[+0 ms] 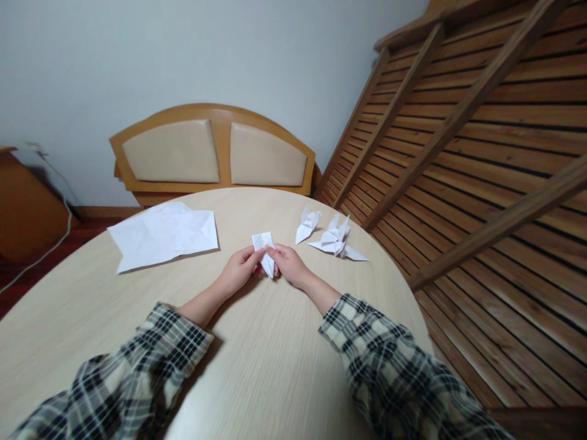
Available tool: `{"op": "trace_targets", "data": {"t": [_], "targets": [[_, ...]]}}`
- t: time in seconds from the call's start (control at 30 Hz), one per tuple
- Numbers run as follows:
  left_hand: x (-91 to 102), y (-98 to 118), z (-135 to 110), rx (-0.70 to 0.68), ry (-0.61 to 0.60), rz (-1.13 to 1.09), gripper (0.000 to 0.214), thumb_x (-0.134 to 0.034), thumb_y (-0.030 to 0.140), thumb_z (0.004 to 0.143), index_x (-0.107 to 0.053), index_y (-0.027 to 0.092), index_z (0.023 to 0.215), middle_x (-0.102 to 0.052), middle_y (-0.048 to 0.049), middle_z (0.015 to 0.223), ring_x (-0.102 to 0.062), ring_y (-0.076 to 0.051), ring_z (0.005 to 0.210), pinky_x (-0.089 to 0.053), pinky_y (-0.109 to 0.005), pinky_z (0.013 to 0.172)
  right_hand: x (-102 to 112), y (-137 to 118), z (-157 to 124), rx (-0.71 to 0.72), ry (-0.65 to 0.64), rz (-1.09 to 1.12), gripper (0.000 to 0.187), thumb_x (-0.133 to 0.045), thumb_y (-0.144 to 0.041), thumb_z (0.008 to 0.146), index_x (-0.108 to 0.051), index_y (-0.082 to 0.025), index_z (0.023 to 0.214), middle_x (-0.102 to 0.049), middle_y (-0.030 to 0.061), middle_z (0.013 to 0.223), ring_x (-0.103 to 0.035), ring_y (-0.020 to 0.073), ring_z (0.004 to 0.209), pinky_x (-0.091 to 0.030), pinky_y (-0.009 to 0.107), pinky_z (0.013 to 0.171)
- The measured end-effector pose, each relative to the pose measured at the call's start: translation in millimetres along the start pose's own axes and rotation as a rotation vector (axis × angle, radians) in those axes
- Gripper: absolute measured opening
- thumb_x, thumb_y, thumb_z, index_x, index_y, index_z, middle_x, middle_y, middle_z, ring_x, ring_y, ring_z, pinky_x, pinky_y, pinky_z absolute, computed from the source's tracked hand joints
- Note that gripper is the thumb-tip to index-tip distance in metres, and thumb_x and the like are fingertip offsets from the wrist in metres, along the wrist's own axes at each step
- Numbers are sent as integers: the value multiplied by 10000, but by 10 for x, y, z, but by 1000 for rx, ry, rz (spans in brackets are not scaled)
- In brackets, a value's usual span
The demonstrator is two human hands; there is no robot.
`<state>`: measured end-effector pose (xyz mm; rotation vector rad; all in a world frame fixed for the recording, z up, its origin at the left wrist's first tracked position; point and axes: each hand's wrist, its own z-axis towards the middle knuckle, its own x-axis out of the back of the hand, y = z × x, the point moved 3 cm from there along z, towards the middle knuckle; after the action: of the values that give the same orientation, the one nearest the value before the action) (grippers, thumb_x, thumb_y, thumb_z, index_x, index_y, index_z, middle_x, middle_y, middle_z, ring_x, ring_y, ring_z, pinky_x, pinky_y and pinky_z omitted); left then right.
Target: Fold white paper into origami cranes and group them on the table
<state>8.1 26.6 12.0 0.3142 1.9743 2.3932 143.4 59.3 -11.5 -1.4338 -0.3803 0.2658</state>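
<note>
A small, partly folded piece of white paper (265, 249) is held just above the round wooden table (257, 366), near its middle. My left hand (238, 269) pinches it from the left and my right hand (288, 263) pinches it from the right, fingertips almost meeting on the paper. Both sleeves are plaid. To the right of my hands lie two folded white paper cranes, a smaller crane (307, 225) and a larger crane (338, 239) with spread wings.
Loose white paper sheets (165, 235) lie at the table's left rear. A wooden chair back with padded panels (213, 153) stands behind the table. A slatted wooden wall (481, 153) runs along the right. A cable (55, 201) hangs at the left wall.
</note>
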Motion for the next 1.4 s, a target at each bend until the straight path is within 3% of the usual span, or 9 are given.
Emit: {"op": "trace_targets", "data": {"t": [0.37, 0.77, 1.13, 1.4], "targets": [[-4, -24, -5, 5, -32, -22, 438, -649, 611, 802, -591, 180, 754, -608, -10, 593, -545, -144, 531, -433, -260, 513, -6, -20, -6, -8, 29, 2, 363, -535, -476, 953, -559, -174, 752, -565, -26, 524, -474, 95, 442, -346, 207, 417], [33, -79, 15, 18, 50, -52, 351, -647, 516, 805, -609, 169, 772, -594, 3, 583, -542, -135, 515, -433, -255, 513, -22, -8, 1, 7, -27, -40, 399, -561, -504, 940, -585, -170, 721, -511, -44, 492, -461, 87, 419, -340, 204, 406], [6, -49, 3, 36, -72, -12, 326, -671, 468, 800, -612, 172, 675, -616, -30, 557, -540, -129, 517, -407, -253, 513, 14, -50, -10, -42, 38, -10, 376, -535, -510, 961, -523, -198, 751, -462, -75, 452, -435, 91, 398, -318, 206, 405], [3, -72, 1, 35, -49, -46, 313, -681, 464, 799, -609, 172, 713, -608, -25, 571, -522, -123, 515, -396, -252, 515, 10, -41, -10, -29, 34, -15, 378, -566, -520, 939, -526, -197, 747, -486, -73, 449, -457, 94, 394, -339, 209, 409]]}}
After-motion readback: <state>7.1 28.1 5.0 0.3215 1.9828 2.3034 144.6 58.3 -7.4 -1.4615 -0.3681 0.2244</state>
